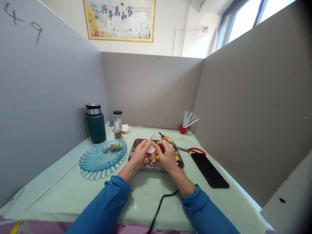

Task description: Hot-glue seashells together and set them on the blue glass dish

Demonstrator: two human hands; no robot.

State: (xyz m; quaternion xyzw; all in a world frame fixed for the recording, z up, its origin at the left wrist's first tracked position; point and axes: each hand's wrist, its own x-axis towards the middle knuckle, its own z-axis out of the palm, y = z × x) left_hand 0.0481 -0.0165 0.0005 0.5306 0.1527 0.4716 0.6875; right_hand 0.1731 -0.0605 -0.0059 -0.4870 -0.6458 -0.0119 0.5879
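Note:
Over the metal tray [156, 168], my left hand [140, 154] pinches a white fan-shaped seashell [151, 149] by its left side. My right hand [168, 155] is closed at the shell's right edge, thumb and forefinger pressed together there; whatever small piece may lie between them is hidden. A small yellowish spot shows on the shell near these fingertips. Below the hands, several small mixed shells [149, 161] lie in the tray. Partly covered by my right hand is a yellow tool [177, 158], with a black cord [161, 203] running from that side toward the front edge.
On the left, a blue scalloped plate [97, 161] carries a shell-like cluster [112, 147]. Behind it stand a green flask [96, 125] and a clear jar [118, 125]. On the right are red-handled scissors [196, 150], a black phone [208, 170], pliers [166, 136] and a red cup [183, 130] of white sticks.

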